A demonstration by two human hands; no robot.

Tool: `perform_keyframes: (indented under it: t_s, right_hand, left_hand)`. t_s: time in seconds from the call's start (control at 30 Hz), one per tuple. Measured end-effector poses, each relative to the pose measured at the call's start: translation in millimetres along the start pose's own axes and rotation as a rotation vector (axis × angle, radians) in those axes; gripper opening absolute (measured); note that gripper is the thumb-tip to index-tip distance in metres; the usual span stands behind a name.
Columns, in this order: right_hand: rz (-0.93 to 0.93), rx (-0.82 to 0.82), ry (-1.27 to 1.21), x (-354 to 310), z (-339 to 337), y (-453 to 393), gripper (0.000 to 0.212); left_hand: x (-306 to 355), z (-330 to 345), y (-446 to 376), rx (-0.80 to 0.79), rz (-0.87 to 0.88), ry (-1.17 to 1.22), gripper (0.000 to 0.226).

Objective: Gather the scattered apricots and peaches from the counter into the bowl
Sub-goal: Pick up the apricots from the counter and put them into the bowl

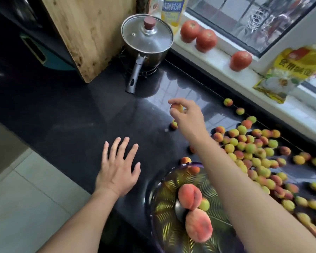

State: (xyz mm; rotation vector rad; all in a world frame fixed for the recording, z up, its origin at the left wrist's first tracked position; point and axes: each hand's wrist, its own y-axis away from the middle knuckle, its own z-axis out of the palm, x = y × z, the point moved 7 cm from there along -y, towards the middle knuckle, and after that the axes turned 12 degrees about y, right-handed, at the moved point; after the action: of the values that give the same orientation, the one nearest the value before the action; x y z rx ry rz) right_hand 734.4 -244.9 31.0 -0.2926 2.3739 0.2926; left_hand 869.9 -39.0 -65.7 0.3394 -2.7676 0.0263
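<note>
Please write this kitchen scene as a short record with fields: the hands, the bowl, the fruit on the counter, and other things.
left hand: open, fingers spread, flat on the black counter
right hand: pinches one apricot above the counter
bowl: dark patterned rim, holds two peaches and a few apricots
loose apricots: many, spread right of the bowl
pot: lidded, at the back
tomatoes: three on the windowsill

Bare left hand [117, 172] and bare right hand [187, 115], each on an unsleeved forearm entering from 6 o'clock; short trimmed fingernails; no rings, watch or gloves worn.
</note>
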Motion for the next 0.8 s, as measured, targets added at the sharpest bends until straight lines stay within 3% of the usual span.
perform_keyframes:
  t_s: [0.17,0.37,0.47,0.63,0.8]
  right_hand:
    - [0.163,0.090,-0.141,64.4,-74.4,141.3,0.025]
    - [0.232,0.026,0.162,128.9,-101.1,266.7,0.036]
    - [0.258,-0.023,0.189,140.5,-97.1,285.2,0.030]
    - [0.192,-0.112,0.426,141.8,-75.7,272.7,0.034]
    - [0.114,-0.090,0.562,124.0,-69.1,238.6,0.046]
  left_hand:
    - [3.0,-4.4,2.2,0.012,-0.004,0.014,0.069]
    - [8.2,-8.9,4.6,0.033,-0.013,0.026,0.071]
    - [8.7,-10.2,5.8,0.026,-0.024,0.015,0.071]
    - [9.4,-10.8,6.5,0.018,-0.039,0.015,0.062]
    - [7.5,-11.7,6.9,0.028,-0.032,0.025,0.060]
